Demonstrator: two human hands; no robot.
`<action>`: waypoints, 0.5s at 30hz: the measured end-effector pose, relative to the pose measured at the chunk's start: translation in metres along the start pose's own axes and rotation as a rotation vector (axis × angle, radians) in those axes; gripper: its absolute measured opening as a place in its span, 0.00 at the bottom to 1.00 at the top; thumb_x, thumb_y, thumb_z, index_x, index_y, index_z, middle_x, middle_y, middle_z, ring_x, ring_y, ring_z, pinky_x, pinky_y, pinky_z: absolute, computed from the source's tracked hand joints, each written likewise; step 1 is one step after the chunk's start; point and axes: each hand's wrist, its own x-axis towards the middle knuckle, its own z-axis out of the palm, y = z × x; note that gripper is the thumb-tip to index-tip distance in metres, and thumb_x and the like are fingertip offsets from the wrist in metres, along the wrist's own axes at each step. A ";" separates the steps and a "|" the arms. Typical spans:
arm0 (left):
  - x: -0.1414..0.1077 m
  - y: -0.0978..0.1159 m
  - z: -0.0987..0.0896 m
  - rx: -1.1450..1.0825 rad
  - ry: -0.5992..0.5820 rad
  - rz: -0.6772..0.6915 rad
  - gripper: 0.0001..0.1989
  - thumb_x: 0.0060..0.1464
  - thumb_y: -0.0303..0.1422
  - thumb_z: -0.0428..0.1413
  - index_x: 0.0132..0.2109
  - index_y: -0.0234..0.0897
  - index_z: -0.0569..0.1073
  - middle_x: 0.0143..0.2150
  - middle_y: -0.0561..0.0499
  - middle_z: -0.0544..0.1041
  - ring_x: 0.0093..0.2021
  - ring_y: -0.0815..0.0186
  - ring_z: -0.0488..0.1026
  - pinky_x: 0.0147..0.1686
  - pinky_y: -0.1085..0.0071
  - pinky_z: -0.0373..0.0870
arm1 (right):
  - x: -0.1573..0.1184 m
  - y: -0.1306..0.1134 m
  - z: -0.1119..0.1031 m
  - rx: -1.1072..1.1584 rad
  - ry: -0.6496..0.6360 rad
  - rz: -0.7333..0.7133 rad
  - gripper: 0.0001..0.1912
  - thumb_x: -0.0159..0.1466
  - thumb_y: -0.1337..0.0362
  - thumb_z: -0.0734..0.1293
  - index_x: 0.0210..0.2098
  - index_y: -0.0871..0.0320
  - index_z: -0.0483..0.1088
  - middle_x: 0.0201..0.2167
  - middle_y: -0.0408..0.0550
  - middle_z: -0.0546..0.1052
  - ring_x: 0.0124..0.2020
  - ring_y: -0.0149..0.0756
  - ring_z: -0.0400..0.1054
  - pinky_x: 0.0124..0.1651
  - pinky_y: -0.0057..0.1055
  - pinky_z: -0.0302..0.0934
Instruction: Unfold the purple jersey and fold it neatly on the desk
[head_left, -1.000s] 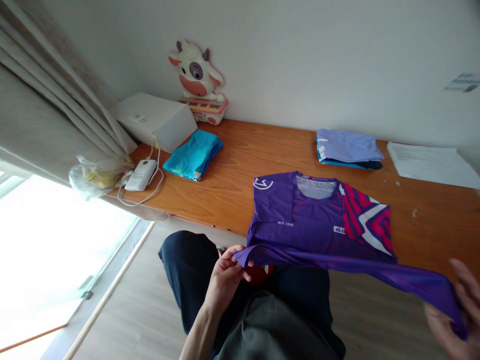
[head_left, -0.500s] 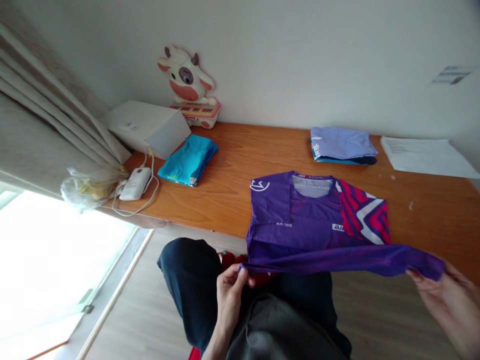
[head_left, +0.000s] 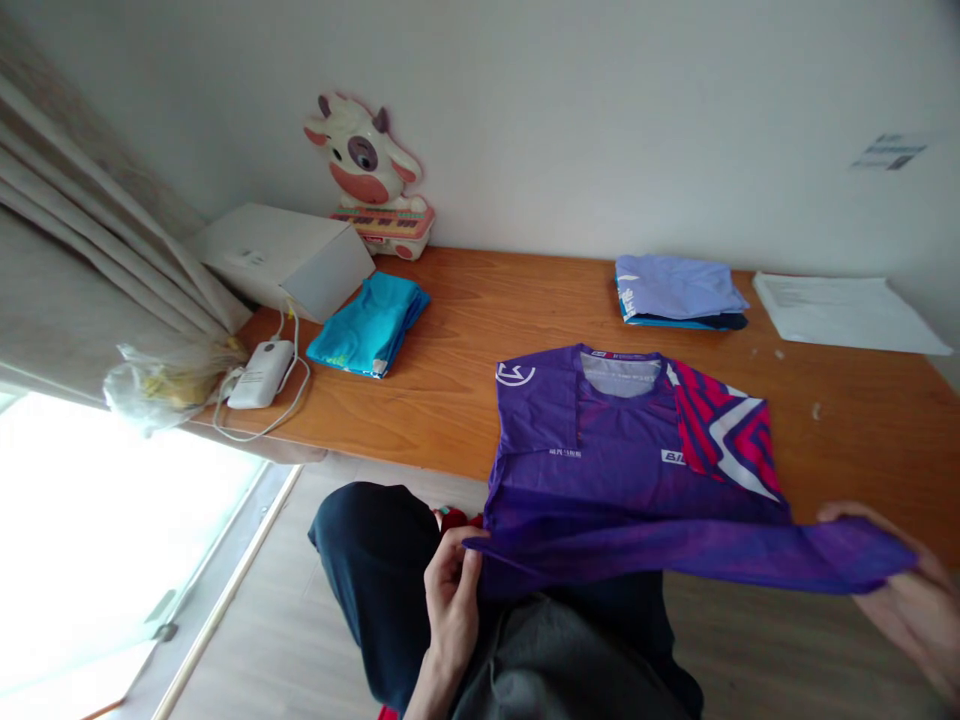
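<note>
Jersey: a purple sports jersey with a red-and-white zigzag sleeve lies collar-up near the front edge of the wooden desk; its lower part hangs past that edge, lifted off the wood.
Long axis: the raised hem runs left to right, roughly parallel to the desk's front edge, stretched as a band between the two hands.
Direction from the grips: the chest and collar lie straight ahead of both hands, toward the wall, so the held hem sits on the person's side of the flat part.
Left hand: the left hand pinches the hem's left corner, fingers closed on the cloth, just below the front edge and above the person's knee.
Right hand: the right hand closes on the hem's right end near the picture's right border, partly cut off.
Nearer hand: both hold equally; neither is free.
Other cloth: a folded turquoise garment toward the left end, a folded pale-blue pile at the back edge.
</note>
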 end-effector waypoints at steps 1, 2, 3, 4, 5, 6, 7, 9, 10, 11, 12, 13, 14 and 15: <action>0.001 0.001 0.001 -0.025 0.027 -0.008 0.23 0.64 0.55 0.67 0.43 0.37 0.84 0.38 0.47 0.82 0.37 0.60 0.77 0.39 0.70 0.72 | -0.002 -0.002 0.004 -0.034 -0.041 0.031 0.30 0.31 0.67 0.84 0.36 0.55 0.82 0.40 0.50 0.82 0.35 0.42 0.76 0.33 0.27 0.75; 0.002 0.003 0.001 -0.051 0.050 -0.020 0.23 0.63 0.55 0.68 0.43 0.37 0.83 0.36 0.48 0.81 0.34 0.62 0.75 0.36 0.72 0.70 | -0.004 -0.004 0.007 -0.065 -0.065 0.072 0.30 0.29 0.69 0.85 0.35 0.56 0.82 0.38 0.50 0.82 0.33 0.42 0.76 0.31 0.27 0.75; 0.002 0.005 0.001 -0.077 0.068 -0.034 0.24 0.62 0.56 0.68 0.42 0.37 0.82 0.34 0.50 0.79 0.32 0.64 0.73 0.34 0.73 0.69 | -0.005 -0.005 0.010 -0.089 -0.069 0.118 0.30 0.29 0.69 0.85 0.35 0.56 0.83 0.36 0.50 0.82 0.30 0.42 0.76 0.29 0.28 0.74; 0.003 0.007 0.001 -0.100 0.080 -0.049 0.24 0.62 0.56 0.68 0.42 0.37 0.82 0.33 0.51 0.78 0.31 0.66 0.71 0.33 0.74 0.67 | -0.005 -0.005 0.011 -0.098 -0.050 0.157 0.31 0.30 0.67 0.86 0.35 0.56 0.83 0.34 0.50 0.83 0.28 0.42 0.77 0.27 0.28 0.74; 0.004 0.008 0.000 -0.119 0.091 -0.061 0.24 0.61 0.55 0.69 0.42 0.37 0.81 0.32 0.52 0.77 0.30 0.67 0.70 0.32 0.75 0.66 | -0.004 -0.006 0.011 -0.091 -0.024 0.181 0.30 0.31 0.65 0.87 0.37 0.56 0.84 0.33 0.50 0.83 0.27 0.43 0.77 0.27 0.29 0.75; 0.006 0.010 -0.001 -0.132 0.102 -0.071 0.24 0.61 0.55 0.69 0.42 0.37 0.81 0.32 0.52 0.76 0.29 0.68 0.69 0.31 0.75 0.66 | -0.003 -0.005 0.010 -0.073 0.003 0.188 0.30 0.34 0.62 0.87 0.39 0.55 0.84 0.32 0.50 0.83 0.27 0.43 0.78 0.28 0.29 0.76; 0.007 0.010 -0.002 -0.138 0.112 -0.080 0.24 0.61 0.55 0.69 0.41 0.37 0.81 0.31 0.53 0.76 0.29 0.68 0.68 0.31 0.75 0.66 | -0.001 -0.004 0.009 -0.044 0.034 0.175 0.30 0.36 0.61 0.87 0.40 0.55 0.85 0.33 0.50 0.84 0.27 0.43 0.78 0.30 0.29 0.77; 0.009 0.009 -0.005 -0.142 0.123 -0.094 0.24 0.59 0.55 0.71 0.41 0.37 0.81 0.31 0.53 0.76 0.28 0.69 0.68 0.30 0.76 0.66 | 0.003 -0.001 0.004 0.020 0.088 0.113 0.29 0.40 0.61 0.87 0.43 0.54 0.85 0.33 0.49 0.85 0.26 0.41 0.78 0.31 0.27 0.78; 0.010 0.008 -0.006 -0.145 0.119 -0.102 0.24 0.57 0.55 0.72 0.41 0.36 0.82 0.30 0.53 0.76 0.28 0.69 0.68 0.30 0.76 0.65 | 0.005 0.000 0.001 0.046 0.115 0.079 0.28 0.41 0.61 0.86 0.43 0.53 0.85 0.33 0.48 0.85 0.26 0.40 0.78 0.30 0.26 0.77; 0.011 0.007 -0.006 -0.151 0.112 -0.111 0.24 0.57 0.54 0.72 0.41 0.36 0.82 0.30 0.53 0.76 0.28 0.69 0.67 0.29 0.76 0.65 | 0.006 0.001 -0.001 0.063 0.134 0.055 0.27 0.42 0.61 0.86 0.43 0.53 0.85 0.32 0.48 0.84 0.25 0.39 0.77 0.30 0.26 0.77; 0.012 0.006 -0.007 -0.160 0.102 -0.120 0.24 0.56 0.54 0.73 0.41 0.36 0.82 0.29 0.53 0.76 0.27 0.69 0.67 0.29 0.76 0.64 | 0.007 0.002 -0.003 0.072 0.147 0.039 0.26 0.43 0.61 0.86 0.43 0.53 0.85 0.32 0.48 0.84 0.24 0.39 0.77 0.28 0.26 0.76; 0.013 0.004 -0.007 -0.170 0.094 -0.127 0.24 0.57 0.54 0.73 0.40 0.36 0.82 0.29 0.53 0.75 0.27 0.70 0.65 0.28 0.77 0.63 | 0.008 0.003 -0.004 0.072 0.148 0.035 0.26 0.43 0.61 0.85 0.42 0.53 0.85 0.32 0.49 0.84 0.24 0.39 0.76 0.26 0.26 0.75; 0.014 0.003 -0.006 -0.179 0.086 -0.132 0.24 0.58 0.54 0.72 0.39 0.36 0.82 0.29 0.53 0.74 0.26 0.71 0.65 0.28 0.77 0.63 | 0.008 0.003 -0.005 0.067 0.141 0.040 0.25 0.43 0.62 0.85 0.42 0.53 0.85 0.33 0.49 0.84 0.24 0.39 0.76 0.25 0.27 0.74; 0.015 0.002 -0.006 -0.184 0.081 -0.134 0.24 0.59 0.54 0.72 0.38 0.35 0.82 0.29 0.53 0.74 0.27 0.71 0.65 0.28 0.77 0.63 | 0.007 0.002 -0.004 0.061 0.139 0.044 0.25 0.43 0.62 0.85 0.42 0.53 0.85 0.34 0.50 0.85 0.24 0.40 0.76 0.24 0.27 0.74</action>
